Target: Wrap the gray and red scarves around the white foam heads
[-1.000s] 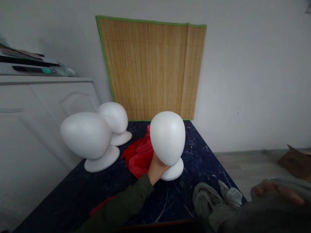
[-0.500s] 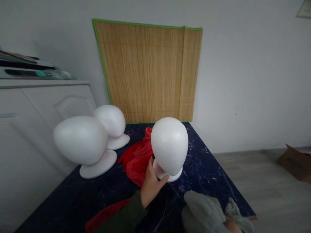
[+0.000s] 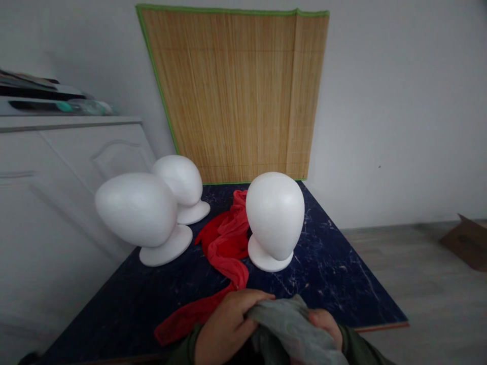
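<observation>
A bunched grey cloth [image 3: 291, 324] is gripped from both sides at the near edge of the table. My left hand [image 3: 230, 322] is closed on its left side, thumb and fingers pinching the fabric. On the other side my right hand [image 3: 326, 324] grips the cloth too, its fingers partly hidden in the folds. Just beyond stands a white foam head [image 3: 276, 215] on its round base, touched by neither hand. A long red cloth [image 3: 228, 253] winds over the table to the left of that head and passes behind my left hand.
Two more white heads, a nearer one [image 3: 139, 210] and a farther one [image 3: 180, 180], stand at the left. The dark blue marbled table [image 3: 327, 268] ends at the right above a grey floor. A bamboo mat [image 3: 232, 91] hangs behind; a white cabinet [image 3: 76, 177] borders the left.
My left hand has let go of the white head's base, moved back toward me and taken hold of the grey cloth. The cloth has come closer to the middle.
</observation>
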